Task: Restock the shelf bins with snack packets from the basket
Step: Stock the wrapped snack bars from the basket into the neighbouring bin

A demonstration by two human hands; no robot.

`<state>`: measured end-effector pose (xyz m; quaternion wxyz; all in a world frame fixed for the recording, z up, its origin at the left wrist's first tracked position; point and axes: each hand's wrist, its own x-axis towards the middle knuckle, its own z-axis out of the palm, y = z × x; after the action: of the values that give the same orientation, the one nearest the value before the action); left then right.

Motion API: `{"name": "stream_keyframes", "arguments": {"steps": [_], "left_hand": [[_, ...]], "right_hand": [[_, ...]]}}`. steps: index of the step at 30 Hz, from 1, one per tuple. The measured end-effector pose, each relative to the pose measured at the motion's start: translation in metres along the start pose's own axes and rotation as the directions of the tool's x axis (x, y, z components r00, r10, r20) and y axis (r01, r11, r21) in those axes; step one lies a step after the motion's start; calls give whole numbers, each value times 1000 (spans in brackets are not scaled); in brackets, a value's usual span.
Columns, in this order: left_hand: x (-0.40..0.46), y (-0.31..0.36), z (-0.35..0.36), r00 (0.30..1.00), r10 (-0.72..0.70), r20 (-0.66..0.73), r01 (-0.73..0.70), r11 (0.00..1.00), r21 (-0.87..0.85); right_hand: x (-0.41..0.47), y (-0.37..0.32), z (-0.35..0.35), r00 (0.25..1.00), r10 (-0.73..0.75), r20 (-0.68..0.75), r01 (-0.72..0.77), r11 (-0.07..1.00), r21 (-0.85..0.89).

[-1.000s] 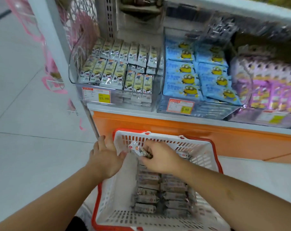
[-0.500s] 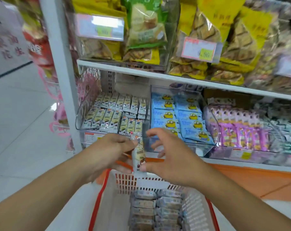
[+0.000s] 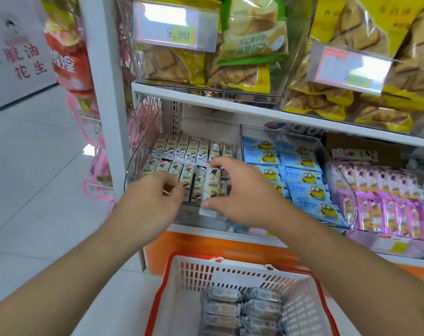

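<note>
The right hand (image 3: 240,192) pinches a long white snack packet with a cartoon picture (image 3: 212,187) between its thumb and its fingers (image 3: 214,163). It holds the packet over the front row of the clear plastic shelf bin (image 3: 130,170), which sits at the left end of the lower white shelf (image 3: 230,110). The left hand (image 3: 152,202) is just beside it, with its fingers curled at the packets in the front row. I cannot tell if that hand holds one or only pushes them.

The bin already has two rows of the same small packets (image 3: 189,151), standing side by side. It looks quite full, with a little room near the right side of the front row. I think that is where this packet will go.

The white plastic basket with a red rim (image 3: 232,265) sits on the floor below the shelf. Many grey wrapped packets (image 3: 245,309) lie stacked inside it. So I think a lot of the job is left. The bin of blue packets (image 3: 300,175) next door looks full too.
</note>
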<state>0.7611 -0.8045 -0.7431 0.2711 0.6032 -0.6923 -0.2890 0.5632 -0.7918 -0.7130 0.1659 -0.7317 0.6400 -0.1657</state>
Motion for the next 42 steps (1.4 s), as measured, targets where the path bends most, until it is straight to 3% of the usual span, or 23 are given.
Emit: {"name": "stream_keyframes", "arguments": {"steps": [3,9,18,24,26,28,30,33,36,38,40,42], "left_hand": [[10,-25,-5,993,117,-22,-104,946,307],[10,-27,-10,990,98,98,-134,856,499],[7,-22,-10,990,82,112,-126,866,484],[-8,-16,-5,965,248,90,-264,886,381],[-18,-11,1,938,326,118,-347,875,337],[-30,-9,14,911,357,208,-408,855,319],[-41,-14,37,879,305,368,-432,835,341],[-57,-40,85,845,106,525,-383,805,453],[-75,-91,130,823,-172,541,-272,716,642],[-87,-123,149,802,-333,496,-157,683,713],[-96,-145,162,789,-392,474,-71,708,703],[-100,-154,172,779,-401,482,-46,731,681]], "right_hand": [[33,-3,11,999,28,26,-27,998,-61],[75,-1,37,979,111,171,-84,984,-155],[77,0,34,967,90,239,-43,980,-193],[35,2,30,995,-91,-30,87,989,-118],[6,6,32,972,-199,-123,199,980,-15],[-28,17,40,962,-245,-117,250,968,32],[-58,38,60,977,-210,-42,210,978,12],[-88,97,107,975,-31,220,58,991,-119],[-115,161,155,846,201,494,-85,965,-247],[-133,200,182,768,337,544,-174,928,-330],[-147,225,201,680,442,585,-281,894,-348],[-153,237,213,645,481,594,-319,875,-363]]}}
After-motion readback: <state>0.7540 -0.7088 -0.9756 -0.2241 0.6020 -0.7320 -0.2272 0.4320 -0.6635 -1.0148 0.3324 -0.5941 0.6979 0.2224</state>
